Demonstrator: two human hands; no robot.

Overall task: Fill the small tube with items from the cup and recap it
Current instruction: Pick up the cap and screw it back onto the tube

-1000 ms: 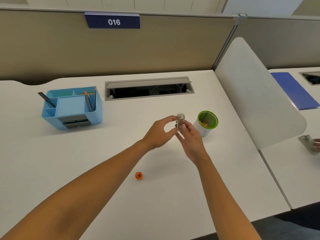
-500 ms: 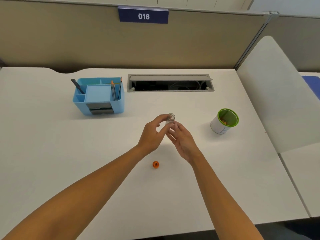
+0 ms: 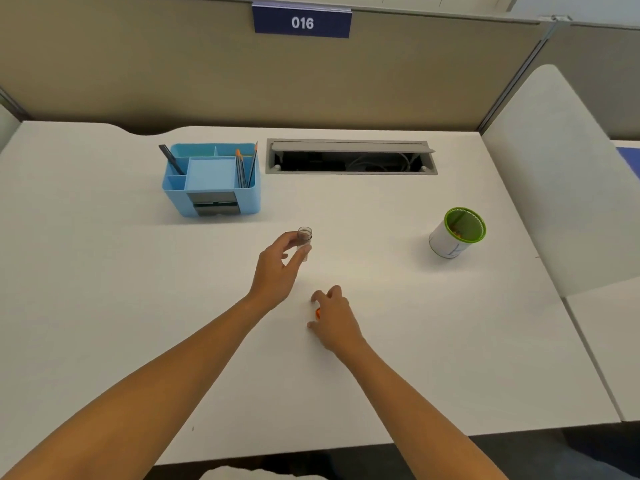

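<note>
My left hand (image 3: 280,268) holds a small clear tube (image 3: 304,239) upright between thumb and fingertips, its mouth uncapped, above the middle of the white desk (image 3: 104,306). Nearer to me, my right hand (image 3: 334,318) rests over a small orange cap (image 3: 317,313) on the desk, fingers curled around it; only a sliver of orange shows, and I cannot tell whether the fingers grip it. A white cup with a green rim (image 3: 457,233) stands at the right, with small orange items inside.
A blue desk organiser (image 3: 211,181) with pencils stands at the back left. A grey cable slot (image 3: 349,157) lies behind the tube. A white divider panel (image 3: 554,174) borders the desk on the right, close to the cup.
My right hand left the tube and dropped toward me onto the orange cap. My left hand keeps the tube. The view shifted, so the cup now sits farther right.
</note>
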